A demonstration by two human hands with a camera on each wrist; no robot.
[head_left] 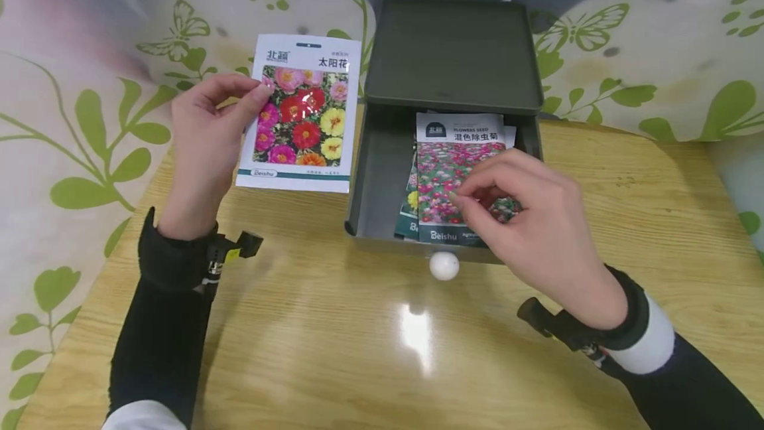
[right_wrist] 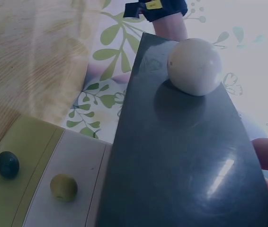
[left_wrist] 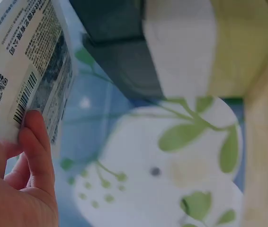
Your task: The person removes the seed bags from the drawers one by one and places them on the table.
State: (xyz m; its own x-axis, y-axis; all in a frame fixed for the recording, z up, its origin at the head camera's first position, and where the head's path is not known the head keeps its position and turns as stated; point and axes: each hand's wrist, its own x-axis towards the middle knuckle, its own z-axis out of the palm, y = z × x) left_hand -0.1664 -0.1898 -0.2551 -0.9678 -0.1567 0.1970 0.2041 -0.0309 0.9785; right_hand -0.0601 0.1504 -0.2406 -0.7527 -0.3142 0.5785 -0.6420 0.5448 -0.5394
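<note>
My left hand point(head_left: 211, 131) pinches the left edge of a flower seed packet point(head_left: 304, 135) between thumb and fingers. Its front shows pink, red and yellow blooms. In the left wrist view, the printed back of this seed packet point(left_wrist: 20, 61) carries a QR code and barcode. An open grey drawer point(head_left: 382, 184) holds several more packets, topped by one with small pink flowers point(head_left: 432, 168). Over that packet hovers my right hand point(head_left: 531, 217), its fingers loosely curled, thumb and index tips close together at the packet's face. The packet's right side is hidden behind this hand.
The drawer front has a round white knob point(head_left: 444, 266). Below it in the right wrist view are a white drawer with a yellow knob point(right_wrist: 63, 187) and a yellow-green drawer with a dark knob point(right_wrist: 7, 164). The cabinet stands on a wooden table point(head_left: 334, 337) against leaf-patterned covering point(head_left: 89, 151).
</note>
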